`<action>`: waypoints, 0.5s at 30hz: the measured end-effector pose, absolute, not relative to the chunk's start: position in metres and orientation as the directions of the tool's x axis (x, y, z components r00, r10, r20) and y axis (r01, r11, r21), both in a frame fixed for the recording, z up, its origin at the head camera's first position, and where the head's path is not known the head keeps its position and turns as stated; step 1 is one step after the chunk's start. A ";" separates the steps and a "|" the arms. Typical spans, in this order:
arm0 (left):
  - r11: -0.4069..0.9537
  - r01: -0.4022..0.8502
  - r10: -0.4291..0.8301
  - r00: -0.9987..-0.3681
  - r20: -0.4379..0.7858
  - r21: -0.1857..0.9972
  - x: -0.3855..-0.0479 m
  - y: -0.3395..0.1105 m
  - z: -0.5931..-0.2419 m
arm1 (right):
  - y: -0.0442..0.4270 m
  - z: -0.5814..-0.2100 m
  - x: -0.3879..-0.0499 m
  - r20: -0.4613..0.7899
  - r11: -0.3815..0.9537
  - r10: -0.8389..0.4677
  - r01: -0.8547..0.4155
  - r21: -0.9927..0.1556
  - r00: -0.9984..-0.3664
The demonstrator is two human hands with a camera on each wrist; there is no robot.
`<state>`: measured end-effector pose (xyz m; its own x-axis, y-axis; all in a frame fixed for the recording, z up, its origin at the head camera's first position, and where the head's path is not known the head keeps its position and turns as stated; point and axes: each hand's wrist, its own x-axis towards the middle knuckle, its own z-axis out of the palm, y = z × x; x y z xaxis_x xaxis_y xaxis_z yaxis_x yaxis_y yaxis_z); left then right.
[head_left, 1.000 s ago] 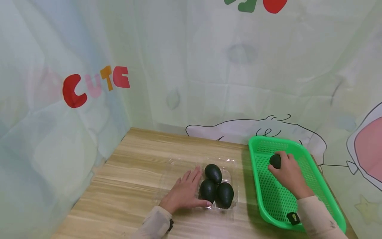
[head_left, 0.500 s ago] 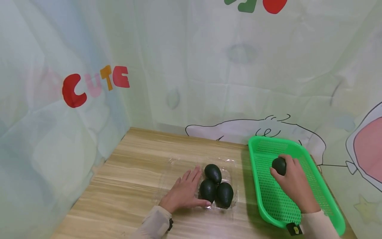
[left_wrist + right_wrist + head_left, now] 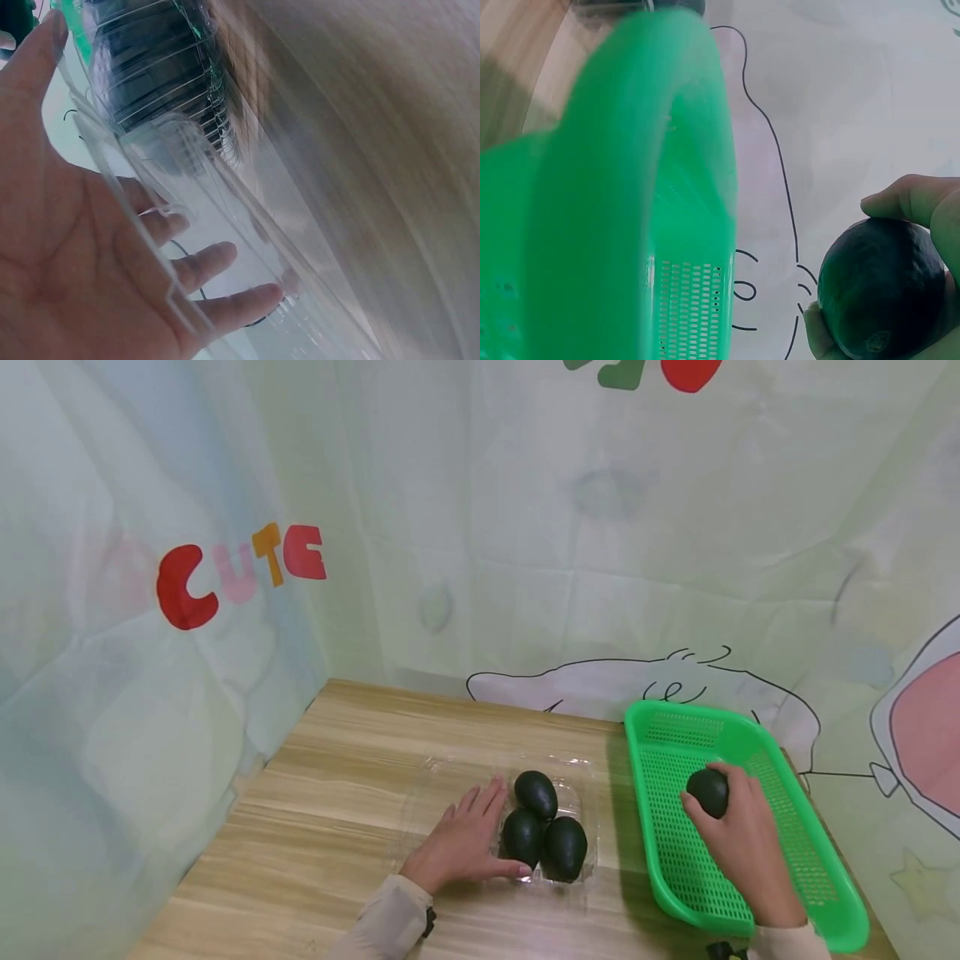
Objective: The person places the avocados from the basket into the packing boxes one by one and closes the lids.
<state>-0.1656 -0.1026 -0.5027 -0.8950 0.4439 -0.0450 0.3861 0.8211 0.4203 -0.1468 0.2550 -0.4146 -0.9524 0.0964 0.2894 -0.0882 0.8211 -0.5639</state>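
My right hand (image 3: 746,843) grips a dark avocado (image 3: 708,792) between thumb and fingers over the green plastic basket (image 3: 647,827). In the right wrist view the held avocado (image 3: 881,289) shows its whole rounded end, beside the basket's rim (image 3: 600,195). My left hand (image 3: 461,843) rests with straight, spread fingers on the clear plastic clamshell box (image 3: 573,797), along the side where its lid lies folded out. Three more avocados sit in the box: one at the back (image 3: 536,794), one at front left (image 3: 522,837), one at front right (image 3: 565,848).
The wooden table (image 3: 315,827) runs from the left to beneath the basket. A printed curtain (image 3: 510,543) hangs behind and at the left. Close behind the basket, it borders the table's back edge.
My right hand has moved toward me and slightly right over the basket, with the avocado in its grip. The left hand and the three boxed avocados have stayed in place.
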 end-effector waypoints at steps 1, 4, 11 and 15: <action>0.821 0.386 0.444 -0.895 -0.046 0.421 -0.166 -0.103 -0.503 | 0.254 -0.415 -0.146 0.288 0.817 0.107 -0.081 -0.572 -0.952; 0.819 0.388 0.447 -0.894 -0.045 0.422 -0.166 -0.103 -0.503 | 0.251 -0.416 -0.142 0.292 0.806 0.133 -0.069 -0.588 -0.947; 0.819 0.389 0.449 -0.892 -0.050 0.421 -0.166 -0.103 -0.502 | 0.242 -0.417 -0.133 0.304 0.790 0.174 -0.051 -0.611 -0.937; 0.819 0.387 0.448 -0.892 -0.052 0.423 -0.166 -0.103 -0.502 | 0.237 -0.418 -0.129 0.285 0.774 0.191 -0.034 -0.632 -0.939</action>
